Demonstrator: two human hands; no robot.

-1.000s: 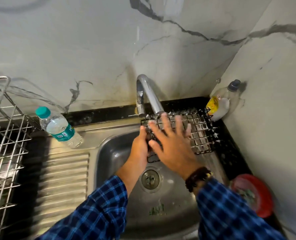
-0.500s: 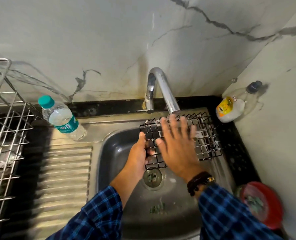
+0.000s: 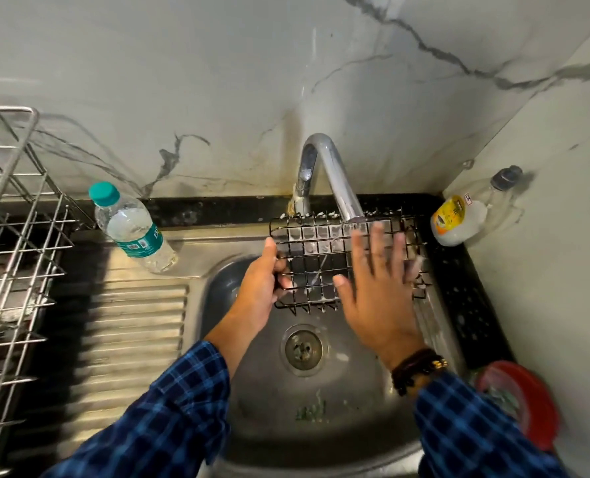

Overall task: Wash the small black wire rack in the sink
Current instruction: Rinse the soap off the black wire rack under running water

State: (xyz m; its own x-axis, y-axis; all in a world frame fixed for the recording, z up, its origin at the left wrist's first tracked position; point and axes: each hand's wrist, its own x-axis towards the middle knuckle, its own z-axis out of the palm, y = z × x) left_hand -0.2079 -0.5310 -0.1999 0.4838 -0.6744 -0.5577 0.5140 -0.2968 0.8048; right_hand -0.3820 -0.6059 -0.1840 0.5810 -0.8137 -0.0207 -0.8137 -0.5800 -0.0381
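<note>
The small black wire rack (image 3: pixel 316 257) is held flat over the steel sink (image 3: pixel 321 408), just under the spout of the chrome tap (image 3: pixel 335 174). Soap foam clings to its wires. My left hand (image 3: pixel 257 291) grips the rack's left edge, thumb on top and fingers curled under it. My right hand (image 3: pixel 376 291) lies flat on the right half of the rack with its fingers spread and straight, blurred by motion. The right part of the rack is hidden under that hand.
A plastic water bottle (image 3: pixel 131 229) stands on the ribbed drainboard (image 3: pixel 124 326) at the left. A steel dish rack (image 3: pixel 11 243) fills the far left. A dish soap bottle (image 3: pixel 459 219) leans in the right corner. A red round container (image 3: pixel 524 405) sits at the sink's right edge.
My right hand has slid to the right across the rack, and the rack's left half now shows. My left hand still grips the left edge. The camera view has shifted.
</note>
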